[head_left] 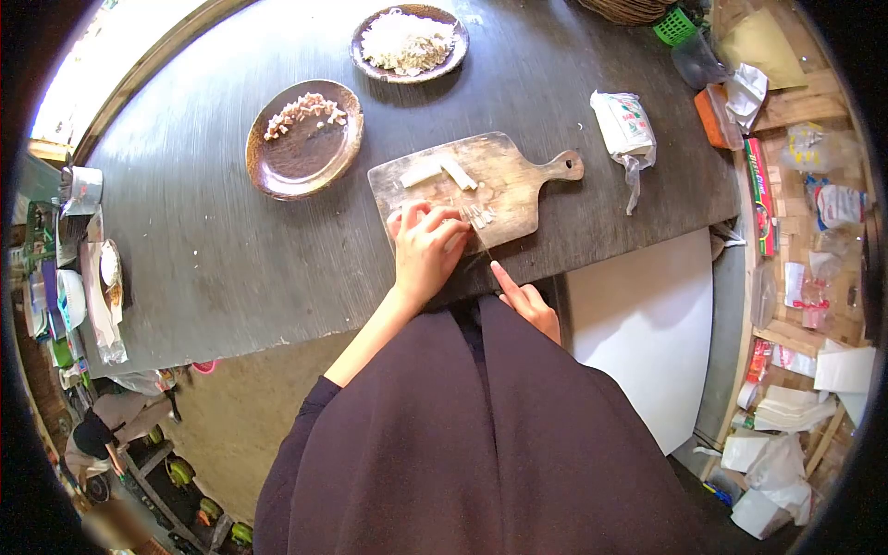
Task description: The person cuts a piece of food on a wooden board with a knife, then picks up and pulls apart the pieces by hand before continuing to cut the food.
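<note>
On the wooden cutting board (513, 190) my left hand (427, 242) presses down with bent fingers, which hide whatever lies under them. My right hand (529, 305), at the table's front edge, grips a knife (487, 251) with the index finger stretched along it. The thin blade stands beside my left fingertips; its handle is hidden in my palm. Small pale cut strips (478, 215) lie by the blade. Farther up the board are two white food sticks, one slanted (458, 173) and one flatter (422, 174).
Beyond the board stand a brown plate (310, 162) with pinkish diced pieces and a bowl (362, 59) heaped with white bits. A white plastic packet (623, 129) lies right of the board's handle. Another person (97, 435) is at lower left. Cluttered shelving (800, 305) lines the right.
</note>
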A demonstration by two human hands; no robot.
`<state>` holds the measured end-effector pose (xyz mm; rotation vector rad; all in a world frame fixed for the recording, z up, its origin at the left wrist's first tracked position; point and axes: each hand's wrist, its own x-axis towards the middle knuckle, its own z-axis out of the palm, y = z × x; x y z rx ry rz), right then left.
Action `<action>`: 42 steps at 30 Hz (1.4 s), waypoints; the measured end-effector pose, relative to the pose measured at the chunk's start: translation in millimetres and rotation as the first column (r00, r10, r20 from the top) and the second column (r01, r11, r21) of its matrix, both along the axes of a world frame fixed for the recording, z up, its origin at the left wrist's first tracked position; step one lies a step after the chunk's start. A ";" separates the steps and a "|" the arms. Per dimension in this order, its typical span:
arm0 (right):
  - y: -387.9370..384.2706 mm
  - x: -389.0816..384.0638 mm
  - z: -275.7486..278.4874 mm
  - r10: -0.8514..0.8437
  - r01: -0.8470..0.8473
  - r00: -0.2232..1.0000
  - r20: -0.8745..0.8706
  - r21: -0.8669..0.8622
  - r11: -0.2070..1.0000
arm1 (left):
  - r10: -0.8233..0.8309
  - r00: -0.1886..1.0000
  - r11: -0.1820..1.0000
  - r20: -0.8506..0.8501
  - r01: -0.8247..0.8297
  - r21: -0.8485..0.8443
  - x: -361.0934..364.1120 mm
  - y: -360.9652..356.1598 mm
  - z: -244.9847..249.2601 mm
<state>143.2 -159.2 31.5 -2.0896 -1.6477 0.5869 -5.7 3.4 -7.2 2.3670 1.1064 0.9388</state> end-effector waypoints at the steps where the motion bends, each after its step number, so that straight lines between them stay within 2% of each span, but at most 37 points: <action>1: -0.4 0.3 -0.4 0.002 -0.002 1.000 0.001 0.006 1.000 | 0.000 1.000 1.000 0.004 0.000 0.001 0.1 0.1 -0.3; 6: -2.6 1.1 -8.1 0.020 -0.021 0.999 0.043 0.035 0.999 | -0.001 1.000 1.000 0.013 0.001 0.002 0.4 0.2 -0.3; 10: 1.2 -2.0 0.6 -0.018 0.018 0.999 0.047 -0.016 1.000 | 0.011 1.000 1.000 0.012 -0.011 -0.015 0.8 -0.5 -0.7; 15: 6.8 -3.6 -4.4 -0.008 0.005 0.997 0.071 0.036 0.999 | 0.003 1.000 1.000 0.010 -0.002 -0.017 0.6 0.4 -2.1; 32: 5.8 -5.9 0.6 -0.025 0.024 0.999 0.020 0.058 0.998 | -0.002 1.000 1.000 0.019 0.002 0.002 -0.5 -0.6 -0.6; 42: 5.9 -6.8 -3.0 -0.023 0.023 0.997 0.075 -0.001 1.000 | 0.002 1.000 1.000 0.008 -0.002 -0.009 -0.2 0.1 1.1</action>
